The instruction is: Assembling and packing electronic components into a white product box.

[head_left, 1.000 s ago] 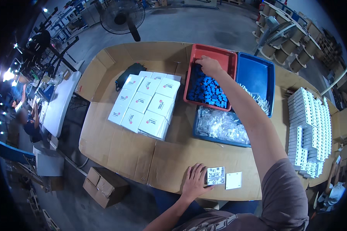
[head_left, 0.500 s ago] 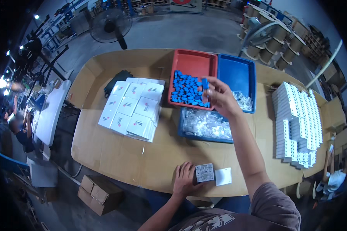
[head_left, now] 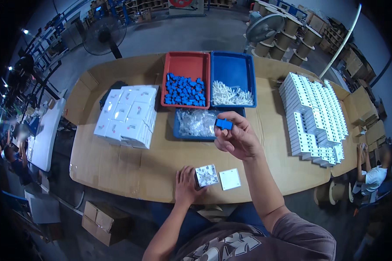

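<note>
Between the thumb and fingers of my right hand is a small blue plastic clip-like piece, held up above the table, just past the near blue tray. My left hand lies at the table's near edge with fingers spread, its thumb against a small square white box. The box's top shows a grey and white patterned surface, too small to make out. Right beside it, apart, lies a flat white square cover. Many similar blue pieces fill the near half of a red tray.
A blue tray holds white plugs; a nearer blue tray holds clear plastic bags. Stacked white boxes stand left, rows of white units right. Cardboard walls edge the table. People sit at both sides.
My right hand has drawn back from the red tray toward me, carrying the blue piece. My left hand has stayed by the box. The whole view has shifted.
</note>
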A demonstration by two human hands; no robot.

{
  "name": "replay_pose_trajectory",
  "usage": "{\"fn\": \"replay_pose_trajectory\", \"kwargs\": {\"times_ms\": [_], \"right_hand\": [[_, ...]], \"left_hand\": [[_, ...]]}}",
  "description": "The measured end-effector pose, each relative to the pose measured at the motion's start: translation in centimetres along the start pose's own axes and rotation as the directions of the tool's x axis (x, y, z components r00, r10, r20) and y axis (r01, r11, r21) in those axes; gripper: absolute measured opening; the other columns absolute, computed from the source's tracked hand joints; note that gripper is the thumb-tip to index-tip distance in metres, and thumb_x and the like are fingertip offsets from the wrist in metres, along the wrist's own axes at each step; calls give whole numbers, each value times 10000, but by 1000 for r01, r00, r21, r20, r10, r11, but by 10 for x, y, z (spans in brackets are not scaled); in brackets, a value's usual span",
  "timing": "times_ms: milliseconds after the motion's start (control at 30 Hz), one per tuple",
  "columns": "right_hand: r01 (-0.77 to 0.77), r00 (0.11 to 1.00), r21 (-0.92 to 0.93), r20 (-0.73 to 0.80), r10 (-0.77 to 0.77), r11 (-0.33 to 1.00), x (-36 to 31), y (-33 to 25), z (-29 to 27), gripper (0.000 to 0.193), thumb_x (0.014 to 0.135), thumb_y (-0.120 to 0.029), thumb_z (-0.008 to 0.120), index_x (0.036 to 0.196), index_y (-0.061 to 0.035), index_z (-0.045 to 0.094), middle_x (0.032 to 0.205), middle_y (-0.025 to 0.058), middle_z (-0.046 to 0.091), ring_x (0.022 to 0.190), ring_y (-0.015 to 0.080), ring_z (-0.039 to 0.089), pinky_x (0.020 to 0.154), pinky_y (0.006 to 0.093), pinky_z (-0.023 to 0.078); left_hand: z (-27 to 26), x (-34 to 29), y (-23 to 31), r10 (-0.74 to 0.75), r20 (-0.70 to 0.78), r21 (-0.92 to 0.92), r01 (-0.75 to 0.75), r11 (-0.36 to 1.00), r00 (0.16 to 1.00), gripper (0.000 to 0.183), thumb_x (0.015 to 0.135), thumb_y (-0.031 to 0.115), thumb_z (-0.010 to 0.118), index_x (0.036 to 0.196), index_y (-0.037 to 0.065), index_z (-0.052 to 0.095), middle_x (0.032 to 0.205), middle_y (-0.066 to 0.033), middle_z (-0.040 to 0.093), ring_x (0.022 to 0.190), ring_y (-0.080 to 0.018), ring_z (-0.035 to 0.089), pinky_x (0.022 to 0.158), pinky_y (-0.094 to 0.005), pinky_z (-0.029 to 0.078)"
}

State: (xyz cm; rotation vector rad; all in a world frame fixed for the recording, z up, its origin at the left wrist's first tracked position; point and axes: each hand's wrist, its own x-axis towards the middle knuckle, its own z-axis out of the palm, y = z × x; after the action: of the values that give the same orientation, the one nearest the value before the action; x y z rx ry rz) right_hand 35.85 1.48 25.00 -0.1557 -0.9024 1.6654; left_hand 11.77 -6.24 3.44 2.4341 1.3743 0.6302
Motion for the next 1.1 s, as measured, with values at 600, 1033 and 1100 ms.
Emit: {"fn": "replay_pose_trajectory", "kwargs": {"times_ms": [600, 1033, 1100], "right_hand": [[-66, 925, 113, -365, 104, 991, -103, 30, 21, 457, 1104, -274, 539, 1448, 24, 506, 1108, 177, 681, 876, 206, 733, 730, 257, 673], [-411, 912, -910, -411, 14, 54, -111, 128, -68, 454, 902, -36, 713, 1348, 13, 641, 1103, 144, 674, 917, 267, 705, 834, 365, 571], [-443, 894, -895, -446, 52, -52, -106, 140, -63, 367, 874, -76, 734, 1231, -14, 680, 1109, 159, 666, 947, 336, 693, 849, 422, 556]], "left_hand": [[8, 2, 3, 48, -63, 27, -46, 999, 997, 890, 739, 540, 841, 1397, 23, 536, 1429, -128, 531, 1406, -326, 463, 1197, -530, 321], [8, 0, -8, -5, -57, -41, 3, 999, 998, 922, 764, 527, 836, 1438, -14, 514, 1460, -164, 497, 1421, -352, 441, 1229, -553, 297], [8, -2, -9, 7, -73, -56, -11, 998, 997, 920, 760, 516, 842, 1442, -6, 511, 1465, -158, 491, 1434, -344, 432, 1240, -553, 289]]}}
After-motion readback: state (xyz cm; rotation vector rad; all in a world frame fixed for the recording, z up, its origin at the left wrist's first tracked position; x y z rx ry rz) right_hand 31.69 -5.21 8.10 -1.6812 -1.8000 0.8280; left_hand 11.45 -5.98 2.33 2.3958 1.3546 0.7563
